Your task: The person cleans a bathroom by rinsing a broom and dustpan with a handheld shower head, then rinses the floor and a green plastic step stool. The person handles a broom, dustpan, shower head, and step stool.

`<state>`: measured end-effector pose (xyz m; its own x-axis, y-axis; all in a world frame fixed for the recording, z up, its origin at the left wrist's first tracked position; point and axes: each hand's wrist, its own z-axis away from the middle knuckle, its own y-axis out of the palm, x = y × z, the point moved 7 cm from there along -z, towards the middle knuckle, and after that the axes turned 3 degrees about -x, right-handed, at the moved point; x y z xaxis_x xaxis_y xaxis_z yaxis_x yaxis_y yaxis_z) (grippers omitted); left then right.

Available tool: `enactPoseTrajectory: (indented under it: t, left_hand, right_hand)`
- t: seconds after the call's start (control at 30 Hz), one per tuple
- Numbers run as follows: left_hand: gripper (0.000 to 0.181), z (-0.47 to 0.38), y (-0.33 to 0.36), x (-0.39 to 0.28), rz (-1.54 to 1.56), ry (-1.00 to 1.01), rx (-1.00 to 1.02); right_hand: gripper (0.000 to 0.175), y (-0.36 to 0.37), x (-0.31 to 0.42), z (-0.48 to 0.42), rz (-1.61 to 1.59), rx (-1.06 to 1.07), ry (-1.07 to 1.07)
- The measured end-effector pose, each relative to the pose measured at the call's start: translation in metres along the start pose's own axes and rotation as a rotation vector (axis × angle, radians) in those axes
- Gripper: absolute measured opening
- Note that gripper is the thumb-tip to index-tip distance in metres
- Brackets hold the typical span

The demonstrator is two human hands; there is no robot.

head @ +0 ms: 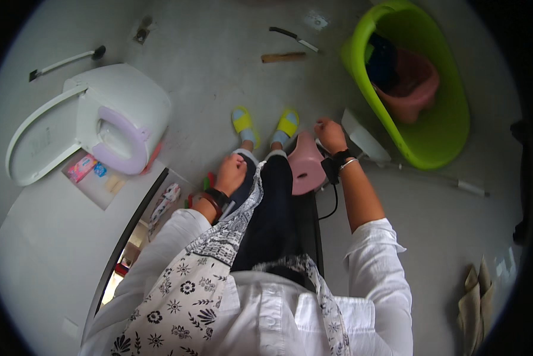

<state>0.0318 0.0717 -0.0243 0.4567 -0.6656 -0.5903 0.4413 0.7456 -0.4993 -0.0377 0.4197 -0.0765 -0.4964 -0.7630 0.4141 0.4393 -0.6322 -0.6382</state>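
My left hand, fingers curled in, is over my left thigh beside the patterned scarf, with nothing visible in it. My right hand is raised forward above a pink plastic stool; its fingers are curled and blurred, so I cannot tell whether it holds something small. A white flat-sided object stands just beyond the right wrist. Between the hands, my feet in yellow slippers rest on the grey floor. A black cable hangs from a dark device on the right wrist.
At left is a white toilet with its lid raised and a lilac seat pad. A green plastic tub at right contains a pink basin. A black-and-white handled item and a wooden strip appear ahead.
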Motion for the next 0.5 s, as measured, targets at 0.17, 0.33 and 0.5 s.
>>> enactPoseTrajectory:
  t: [0.17,0.33,0.5]
  left_hand:
    - [0.014,-0.064,0.095,0.039,-0.015,-0.177,-0.052]
    - [0.026,-0.097,0.162,0.044,-0.011,0.032,0.102]
    - [0.033,-0.109,0.183,0.026,-0.142,0.136,0.181]
  right_hand:
    - [0.027,0.061,0.032,-0.130,0.122,-0.017,-0.141]
    - [0.033,0.121,0.039,-0.257,0.466,-0.109,-0.326]
    - [0.028,0.175,0.037,-0.330,0.776,-0.356,-0.487]
